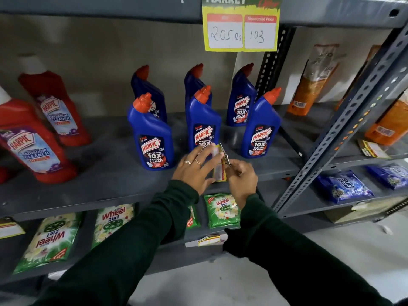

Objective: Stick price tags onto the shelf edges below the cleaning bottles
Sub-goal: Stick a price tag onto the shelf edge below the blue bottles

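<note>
Several blue Harpic bottles (152, 138) with orange caps stand on the grey middle shelf (110, 186). Two red Harpic bathroom cleaner bottles (33, 146) stand at the left. A yellow and white price tag (219, 171) is held upright over the shelf's front edge, just below the middle blue bottle (204, 127). My left hand (194, 171) touches the tag's left side with fingers spread. My right hand (241, 180) pinches its right side near the top. A filled-in yellow price tag (241, 29) hangs from the upper shelf edge.
Green Wheel detergent packs (223, 210) lie on the lower shelf, where another small tag (209, 239) sits on the edge. A slotted steel upright (344, 129) runs diagonally at the right. Orange pouches (313, 80) and blue Surf Excel packs (344, 186) fill the neighbouring rack.
</note>
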`<state>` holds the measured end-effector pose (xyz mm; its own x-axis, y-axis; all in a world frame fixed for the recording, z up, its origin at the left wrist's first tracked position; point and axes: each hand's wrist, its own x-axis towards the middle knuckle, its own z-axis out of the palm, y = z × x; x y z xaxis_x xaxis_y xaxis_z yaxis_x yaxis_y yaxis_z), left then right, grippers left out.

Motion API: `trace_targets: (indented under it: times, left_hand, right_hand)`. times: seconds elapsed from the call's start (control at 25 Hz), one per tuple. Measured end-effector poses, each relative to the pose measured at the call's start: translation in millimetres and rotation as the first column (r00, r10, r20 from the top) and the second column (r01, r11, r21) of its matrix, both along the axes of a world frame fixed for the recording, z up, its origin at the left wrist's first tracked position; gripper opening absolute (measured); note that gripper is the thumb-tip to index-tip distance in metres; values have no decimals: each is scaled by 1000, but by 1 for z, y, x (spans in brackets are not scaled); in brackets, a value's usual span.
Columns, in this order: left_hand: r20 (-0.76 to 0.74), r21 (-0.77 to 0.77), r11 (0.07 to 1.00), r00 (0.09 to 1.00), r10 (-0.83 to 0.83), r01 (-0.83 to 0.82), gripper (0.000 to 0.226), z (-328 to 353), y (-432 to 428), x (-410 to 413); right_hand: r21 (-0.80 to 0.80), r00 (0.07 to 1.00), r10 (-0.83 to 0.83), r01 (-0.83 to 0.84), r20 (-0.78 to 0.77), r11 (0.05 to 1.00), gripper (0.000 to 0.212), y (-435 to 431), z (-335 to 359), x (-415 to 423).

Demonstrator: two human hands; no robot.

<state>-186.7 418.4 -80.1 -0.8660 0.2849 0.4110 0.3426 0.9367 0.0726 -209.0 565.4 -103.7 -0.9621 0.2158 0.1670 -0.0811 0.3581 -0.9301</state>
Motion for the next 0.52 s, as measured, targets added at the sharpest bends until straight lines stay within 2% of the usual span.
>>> trace_targets:
  times: [0.08,0.16,0.2,0.32,0.4,0.44,0.52]
  left_hand:
    - [33,-32,999,999,35,-34,65,-2,0,1]
    - [54,-28,999,998,26,-24,40,-6,2,2]
    - [64,-40,999,997,35,-33,36,-7,3,4]
    - [51,30,997,997,64,-65,42,-17,8,4]
    - [238,110,986,966,98,-127,41,-15,15,11]
    - [330,141,969,932,148,-204,36,-14,20,15]
    - [383,77,948,888,257,-307,31,-22,24,18]
  right_hand:
    - [232,978,170,-139,-119,963,11,10,-6,1]
    - [446,915,321,-188,-244,875,15,16,-12,5]
    - [508,883,379,-200,-277,838,16,16,-14,7]
    - [568,856,431,-211,-286,796,24,23,-17,8]
    - [562,885,386,-186,-261,806,28,28,-15,3]
    - [587,882,380,-157,-278,794,24,31,-15,0]
    - [661,868,409,-134,-280,738,18,35,-18,-4]
